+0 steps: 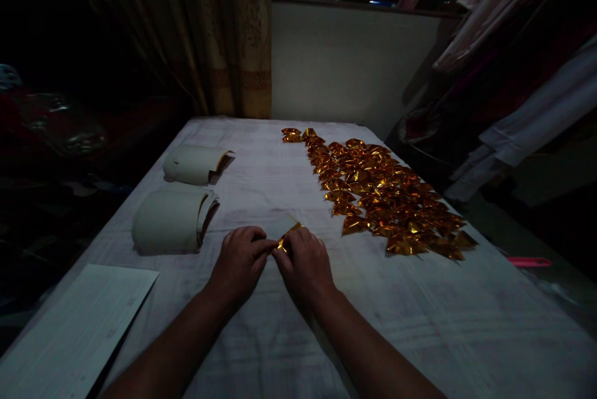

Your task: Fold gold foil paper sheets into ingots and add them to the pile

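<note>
Near the middle of the table, both my hands meet over a small piece of gold foil paper (282, 245). My right hand (305, 262) is closed round it, and part of the foil sticks out above the fingers. My left hand (241, 259) is closed too, with its fingertips pressed to the foil's left edge. Most of the piece is hidden by my fingers. To the right lies a broad pile of folded gold foil pieces (373, 184), pinched into pointed shapes.
Two curled stacks of pale-backed paper (170, 222) lie at left. A flat white board or sheet (77, 327) is at the near left. The table (420, 330) has a pale cloth. A curtain (233, 32) hangs behind; clothes (536, 119) hang at right, above a pink handle (529, 261).
</note>
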Demonstrator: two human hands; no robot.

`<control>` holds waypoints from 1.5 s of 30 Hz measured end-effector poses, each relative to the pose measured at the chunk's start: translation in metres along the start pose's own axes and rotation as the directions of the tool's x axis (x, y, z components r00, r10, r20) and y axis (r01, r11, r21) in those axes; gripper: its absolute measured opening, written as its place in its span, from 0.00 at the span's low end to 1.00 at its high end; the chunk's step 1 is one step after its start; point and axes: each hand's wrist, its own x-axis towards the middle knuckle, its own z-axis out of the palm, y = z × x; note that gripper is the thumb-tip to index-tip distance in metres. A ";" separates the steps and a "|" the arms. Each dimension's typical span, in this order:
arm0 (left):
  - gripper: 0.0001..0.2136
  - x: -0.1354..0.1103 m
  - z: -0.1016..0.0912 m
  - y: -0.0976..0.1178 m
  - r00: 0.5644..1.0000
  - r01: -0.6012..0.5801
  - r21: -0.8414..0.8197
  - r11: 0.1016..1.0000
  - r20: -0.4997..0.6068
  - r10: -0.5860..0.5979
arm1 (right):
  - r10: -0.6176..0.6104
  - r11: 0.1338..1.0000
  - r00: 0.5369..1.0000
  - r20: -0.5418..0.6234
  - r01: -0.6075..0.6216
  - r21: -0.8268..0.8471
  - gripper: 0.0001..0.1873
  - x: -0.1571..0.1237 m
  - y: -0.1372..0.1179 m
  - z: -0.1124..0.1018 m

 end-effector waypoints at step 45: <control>0.09 0.006 0.002 0.007 0.989 0.148 -0.009 0.989 0.015 -0.148 | 0.000 0.982 0.999 0.046 -0.009 0.188 0.05 0.001 0.014 0.001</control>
